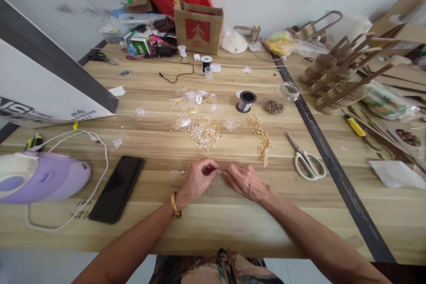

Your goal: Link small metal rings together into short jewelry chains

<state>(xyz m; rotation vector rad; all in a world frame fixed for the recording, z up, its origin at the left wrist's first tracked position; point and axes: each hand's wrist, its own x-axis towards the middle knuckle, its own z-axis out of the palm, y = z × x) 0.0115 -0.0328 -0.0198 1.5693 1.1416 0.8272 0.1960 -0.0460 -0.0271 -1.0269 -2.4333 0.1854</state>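
My left hand, a gold bracelet at its wrist, is closed in a pinch with thumb and forefinger. Its fingertips meet those of my right hand, whose fingers are also pressed together low over the table. Something tiny and pale lies between the fingertips, too small to name. A thin pale strand shows on the table just left of my left hand. Beyond both hands lies a pile of small gold and clear pieces. Gold chains lie to its right.
White-handled scissors lie to the right, a black phone to the left beside a purple device with a white cable. A wire spool, a glass jar and small plastic bags stand farther back. Small wooden baskets crowd the right.
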